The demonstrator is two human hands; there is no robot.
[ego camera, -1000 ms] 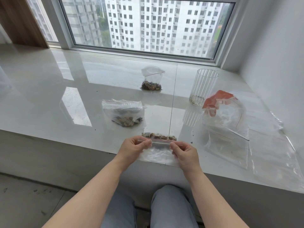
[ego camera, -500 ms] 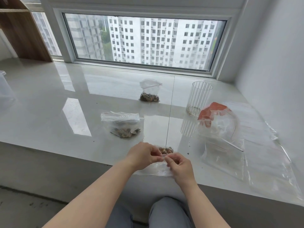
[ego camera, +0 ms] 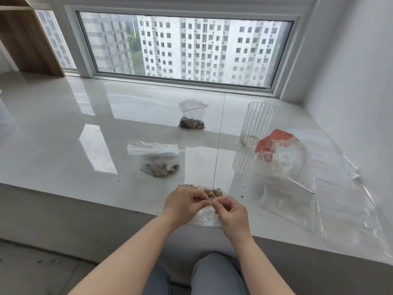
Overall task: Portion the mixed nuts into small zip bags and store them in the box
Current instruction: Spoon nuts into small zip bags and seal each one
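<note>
Honestly, I judged the seal could stay partly unpressed where the nuts crowded it, so the small clear zip bag of mixed nuts (ego camera: 209, 204), lying at the front edge of the glossy white stone sill (ego camera: 63, 145), might spill. My left hand (ego camera: 184, 204) and right hand (ego camera: 230, 212) each had fingers curled tight, pinching its strip, fingertips nearly touching.
</note>
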